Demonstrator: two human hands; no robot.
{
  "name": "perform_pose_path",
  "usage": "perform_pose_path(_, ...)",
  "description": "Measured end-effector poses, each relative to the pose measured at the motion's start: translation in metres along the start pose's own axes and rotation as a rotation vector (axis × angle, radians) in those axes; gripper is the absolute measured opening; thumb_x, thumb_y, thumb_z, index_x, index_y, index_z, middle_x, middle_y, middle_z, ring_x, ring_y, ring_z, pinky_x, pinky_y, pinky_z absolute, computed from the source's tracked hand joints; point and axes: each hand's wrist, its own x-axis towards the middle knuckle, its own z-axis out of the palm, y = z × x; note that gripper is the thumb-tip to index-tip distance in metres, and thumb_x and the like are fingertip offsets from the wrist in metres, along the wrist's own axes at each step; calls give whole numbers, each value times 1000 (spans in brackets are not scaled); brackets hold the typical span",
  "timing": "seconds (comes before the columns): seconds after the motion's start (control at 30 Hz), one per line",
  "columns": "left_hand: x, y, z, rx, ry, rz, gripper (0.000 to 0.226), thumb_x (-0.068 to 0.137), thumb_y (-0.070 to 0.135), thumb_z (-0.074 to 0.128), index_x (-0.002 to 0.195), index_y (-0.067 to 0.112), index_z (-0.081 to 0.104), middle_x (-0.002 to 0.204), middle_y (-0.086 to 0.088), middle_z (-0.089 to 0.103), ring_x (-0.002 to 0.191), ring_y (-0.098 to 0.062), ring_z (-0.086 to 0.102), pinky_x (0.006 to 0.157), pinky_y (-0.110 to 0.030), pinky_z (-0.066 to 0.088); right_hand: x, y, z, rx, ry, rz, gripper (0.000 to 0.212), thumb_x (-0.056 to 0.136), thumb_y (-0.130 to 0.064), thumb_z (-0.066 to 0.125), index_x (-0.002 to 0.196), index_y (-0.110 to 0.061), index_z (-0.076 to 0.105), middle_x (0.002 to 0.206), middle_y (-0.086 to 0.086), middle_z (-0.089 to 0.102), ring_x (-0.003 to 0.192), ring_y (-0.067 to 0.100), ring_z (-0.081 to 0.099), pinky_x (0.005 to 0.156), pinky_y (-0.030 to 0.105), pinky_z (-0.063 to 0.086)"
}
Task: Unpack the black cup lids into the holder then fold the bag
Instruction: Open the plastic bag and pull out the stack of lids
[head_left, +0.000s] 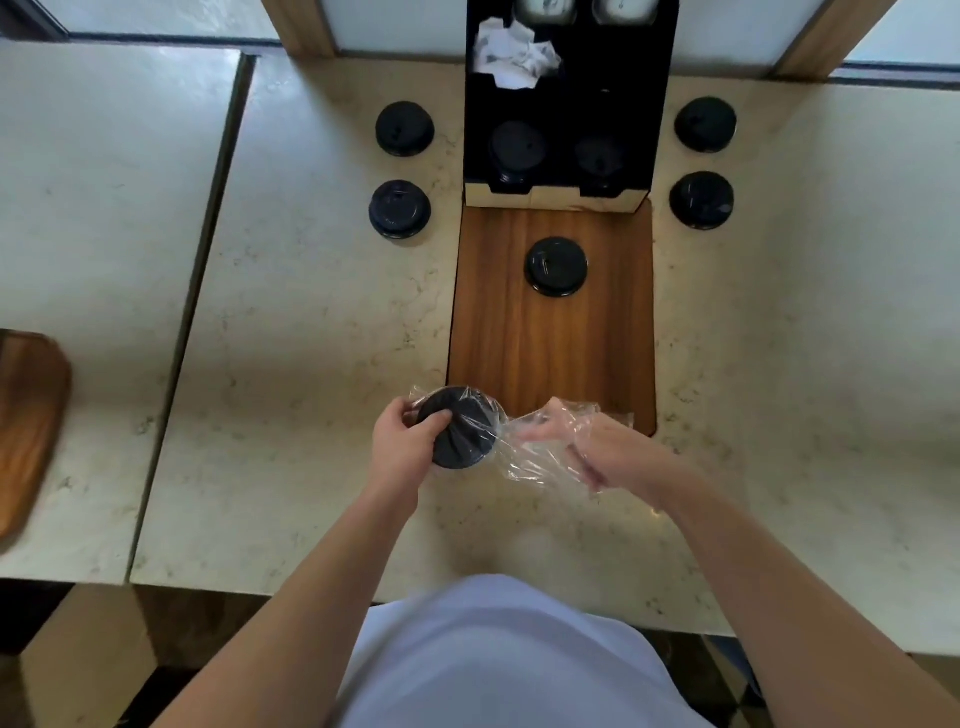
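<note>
A clear plastic bag (524, 452) lies across the counter's near middle with a stack of black cup lids (462, 431) inside its left end. My left hand (402, 441) grips that stack through the plastic. My right hand (605, 449) holds the bag's crumpled open end, partly inside it. The black holder (566, 104) stands at the back with two lids (517, 148) in its front slots and crumpled white paper (514, 54) behind them. One loose lid (556, 266) rests on the wooden board (553, 338).
Two loose black lids (402, 171) sit left of the holder and two more (704, 161) to its right on the marble counter (291, 332). A second wooden board (28, 415) lies at the far left. A seam (197, 291) splits the counter there.
</note>
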Motion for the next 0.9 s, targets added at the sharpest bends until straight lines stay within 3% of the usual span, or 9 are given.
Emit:
perform_pose_path(0.1, 2, 6, -4, -53, -44, -23, 12, 91, 6, 74, 98, 15, 69, 96, -1, 79, 82, -15, 76, 61, -28, 57, 4, 1, -4, -138, -24, 71, 42, 109, -31, 41, 135, -7, 63, 73, 4, 56, 59, 12, 46, 66, 31, 55)
perform_pose_path(0.23, 1, 19, -10, -100, -217, -67, 19, 95, 5, 71, 113, 12, 74, 108, -6, 81, 93, -21, 78, 68, -33, 62, 1, -1, -9, -101, -12, 36, 75, 90, 7, 44, 136, -50, 57, 97, -5, 79, 50, 8, 44, 44, 25, 35)
perform_pose_path(0.33, -2, 26, -9, -55, -301, -46, 21, 97, 4, 68, 115, 13, 75, 108, -7, 82, 96, -23, 78, 75, -38, 65, 7, 0, -8, -51, 156, -88, 26, 102, -17, 59, 111, -33, 78, 88, -7, 77, 53, 10, 49, 43, 21, 37)
perform_pose_path(0.4, -4, 29, -5, -47, -340, -33, 23, 99, 4, 64, 116, 14, 76, 106, -6, 82, 94, -21, 79, 76, -38, 65, 15, -2, -4, -161, 154, -87, 22, 105, -29, 56, 113, -30, 77, 65, -3, 65, 43, 2, 45, 41, 18, 36)
perform_pose_path(0.5, -6, 31, 1, -49, -282, -18, 25, 101, 5, 62, 109, 23, 77, 100, 0, 83, 91, -18, 80, 67, -31, 63, 23, -11, -2, -242, 112, 65, 41, 108, -16, 47, 147, -28, 53, 65, 4, 61, 32, 3, 33, 35, 18, 32)
perform_pose_path(0.6, -3, 32, 3, 0, -199, 42, 26, 100, 5, 64, 106, 27, 76, 100, 1, 83, 96, -21, 78, 78, -36, 64, 16, -18, -2, -269, 70, 43, 86, 97, 14, 44, 165, -24, 7, 98, -34, 46, 41, 2, 38, 40, 13, 40)
perform_pose_path(0.73, -3, 31, 4, 34, -197, 63, 24, 98, 8, 67, 106, 30, 77, 101, 2, 82, 103, -24, 76, 89, -43, 62, 10, -18, -8, -189, 71, 27, 73, 100, 9, 44, 161, -24, 24, 59, -21, 50, 38, 1, 33, 36, 14, 30)
perform_pose_path(0.83, -5, 30, 5, 20, -178, 46, 22, 97, 8, 68, 106, 27, 76, 100, 1, 82, 103, -25, 76, 87, -43, 63, 10, -22, -12, -112, 103, 50, 59, 99, 9, 48, 142, -32, 55, 79, 9, 68, 44, 7, 38, 41, 20, 31)
perform_pose_path(0.9, -6, 31, 5, 1, -189, 37, 23, 97, 7, 67, 105, 26, 77, 99, 0, 83, 101, -25, 77, 82, -41, 63, 9, -22, -14, -47, 143, 58, 46, 101, 2, 51, 127, -34, 66, 76, 4, 66, 34, 2, 36, 35, 17, 29)
